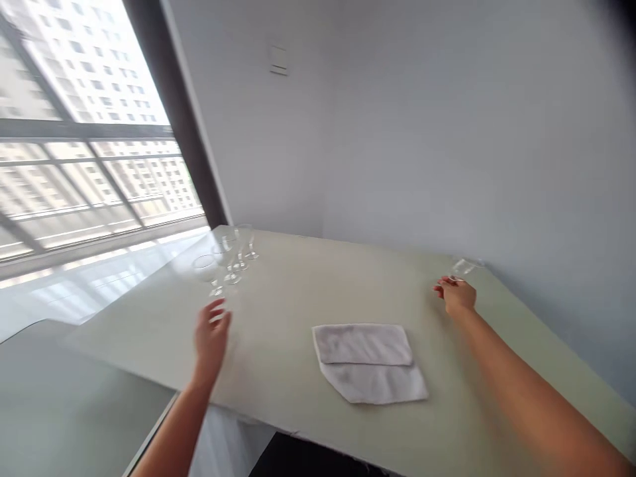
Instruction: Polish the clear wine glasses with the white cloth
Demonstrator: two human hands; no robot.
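My left hand point(212, 334) is raised over the left side of the table, fingers a little curled and apart, with nothing in it. Just beyond its fingertips stands a clear wine glass point(215, 289), the nearest in a row of several upright stemmed glasses point(232, 277). Toward the far right corner, my right hand point(456, 293) is closed, apparently around the stem of another clear wine glass point(464, 266). That glass is tilted, its bowl showing past the knuckles; blur and the hand hide the exact grip. A folded pale cloth point(370, 364) lies between my hands.
The pale table point(298, 285) meets a grey wall point(422, 132) at the back and right. A large window point(84, 152) is at the left beyond a shiny floor. A grey surface point(79, 397) adjoins the table's near left edge. A switch plate point(279, 59) is on the wall.
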